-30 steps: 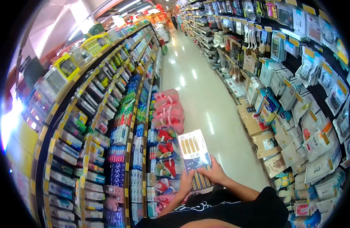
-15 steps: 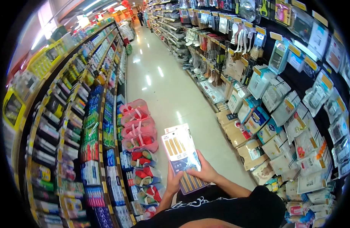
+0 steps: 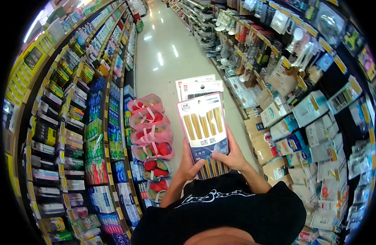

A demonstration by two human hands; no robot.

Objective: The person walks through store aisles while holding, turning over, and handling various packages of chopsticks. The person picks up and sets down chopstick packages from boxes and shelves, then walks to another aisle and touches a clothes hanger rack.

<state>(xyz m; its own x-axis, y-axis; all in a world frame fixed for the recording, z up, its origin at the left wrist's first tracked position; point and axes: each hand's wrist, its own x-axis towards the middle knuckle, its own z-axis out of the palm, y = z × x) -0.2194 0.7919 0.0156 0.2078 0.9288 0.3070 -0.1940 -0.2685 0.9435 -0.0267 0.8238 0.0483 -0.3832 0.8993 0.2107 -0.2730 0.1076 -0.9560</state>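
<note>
A flat pack of wooden chopsticks (image 3: 203,127) with a white and blue label is held upright in front of my body, over the aisle floor. My left hand (image 3: 188,164) grips its lower left side, thumb on the front. On the lower right side, my right hand (image 3: 231,155) holds it, thumb pressed on the blue part of the label. Behind the front pack, more white-topped packs (image 3: 196,81) stick out above it, held in the same stack. The fingers behind the packs are mostly hidden.
Pink mesh bags (image 3: 152,134) with red and green contents line the foot of the left shelf (image 3: 110,163), which bears toothbrushes and boxes. Hanging kitchen utensils (image 3: 304,51) and pouches (image 3: 322,134) fill the right rack. A shiny floor (image 3: 167,61) runs between.
The packs are now higher in view and closer to me, with the rear packs showing above the front one. The view has turned rightward and tilted down. Both hands keep their hold.
</note>
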